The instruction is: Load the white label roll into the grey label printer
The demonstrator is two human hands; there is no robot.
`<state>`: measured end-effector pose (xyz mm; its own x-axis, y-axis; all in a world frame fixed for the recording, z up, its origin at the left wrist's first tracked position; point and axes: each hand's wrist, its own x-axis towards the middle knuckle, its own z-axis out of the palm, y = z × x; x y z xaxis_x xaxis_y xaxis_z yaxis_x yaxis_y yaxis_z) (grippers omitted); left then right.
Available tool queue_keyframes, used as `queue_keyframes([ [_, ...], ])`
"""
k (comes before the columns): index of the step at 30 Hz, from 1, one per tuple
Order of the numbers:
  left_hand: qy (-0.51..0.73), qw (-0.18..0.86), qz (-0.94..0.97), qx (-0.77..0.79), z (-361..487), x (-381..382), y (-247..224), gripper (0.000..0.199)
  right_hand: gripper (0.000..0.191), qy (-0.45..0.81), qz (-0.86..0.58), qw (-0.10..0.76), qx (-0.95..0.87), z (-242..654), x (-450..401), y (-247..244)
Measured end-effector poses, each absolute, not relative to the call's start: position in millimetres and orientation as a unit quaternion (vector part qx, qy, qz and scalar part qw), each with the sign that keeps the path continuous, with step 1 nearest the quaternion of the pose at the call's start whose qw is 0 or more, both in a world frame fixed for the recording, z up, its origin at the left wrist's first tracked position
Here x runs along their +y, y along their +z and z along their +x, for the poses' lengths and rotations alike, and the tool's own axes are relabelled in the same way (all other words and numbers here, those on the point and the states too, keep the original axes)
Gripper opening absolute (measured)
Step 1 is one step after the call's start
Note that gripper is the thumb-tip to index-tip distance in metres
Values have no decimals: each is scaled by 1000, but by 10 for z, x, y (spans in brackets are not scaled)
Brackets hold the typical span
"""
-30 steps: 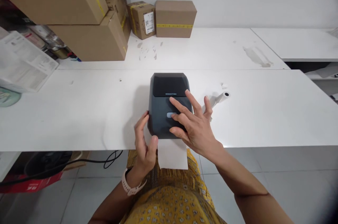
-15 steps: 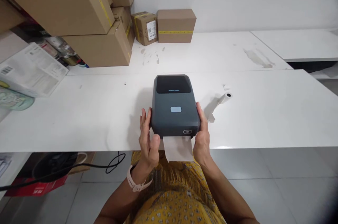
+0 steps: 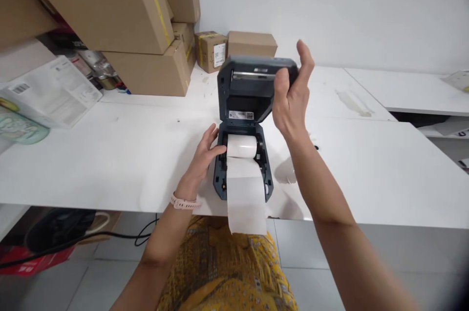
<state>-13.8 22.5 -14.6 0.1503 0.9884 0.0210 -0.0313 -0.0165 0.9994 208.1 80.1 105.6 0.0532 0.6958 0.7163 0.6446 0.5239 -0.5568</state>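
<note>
A dark grey label printer (image 3: pixel 268 174) stands on the white table with its lid (image 3: pixel 224 87) raised. Inside it lies a white paper roll (image 3: pixel 242 146), and a strip of paper (image 3: pixel 246 203) runs from it over the table's front edge. My right hand (image 3: pixel 293 98) grips the lid's right edge between thumb and fingers. At the printer's left side is my left hand (image 3: pixel 205 154), fingers apart, its thumb reaching over the rim beside the roll.
Cardboard boxes (image 3: pixel 146 74) are stacked at the back left, with smaller boxes (image 3: pixel 252 43) by the wall. A white carton (image 3: pixel 54 91) leans at the left. Loose paper (image 3: pixel 287 173) lies right of the printer, partly behind my forearm. A black cable (image 3: pixel 120 234) hangs below the table.
The printer's lid has swung up from closed, showing the roll inside. My right hand has risen from the printer's side with the lid; my left hand has shifted up along the left side.
</note>
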Motion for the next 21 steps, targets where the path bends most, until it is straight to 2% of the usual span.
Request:
queue_keyframes([
  [3, 460, 550, 548, 431, -139, 163, -143, 97, 66, 45, -518, 524, -674, 2121, 1098, 1134],
  [6, 458, 550, 545, 436, -124, 148, -88, 100, 68, 50, -534, 508, -673, 2124, 1180, 1119],
  [9, 450, 549, 546, 445, -113, 171, -70, 100, 68, -70, -500, 559, -658, 2072, 953, 1020],
  [11, 452, 544, 550, 444, -108, 185, -83, 100, 50, -139, -453, 551, -687, 2032, 721, 933],
  [12, 452, 540, 555, 443, -106, 188, -90, 101, 41, -134, -440, 504, -731, 2017, 619, 892],
  [14, 444, 526, 563, 457, -103, 183, -90, 101, 36, -44, -434, 328, -838, 2006, 493, 828],
  [15, 431, 515, 567, 477, -103, 174, -80, 100, 41, 17, -434, 223, -873, 2008, 475, 806],
  [17, 386, 475, 583, 534, -107, 150, -41, 91, 62, 111, -434, 51, -892, 2017, 513, 778],
  [19, 337, 409, 610, 589, -114, 124, 15, 77, 79, 157, -436, -44, -885, 2019, 602, 757],
  [21, 299, 361, 633, 616, -121, 106, 65, 66, 86, 178, -437, -77, -878, 2001, 687, 724],
])
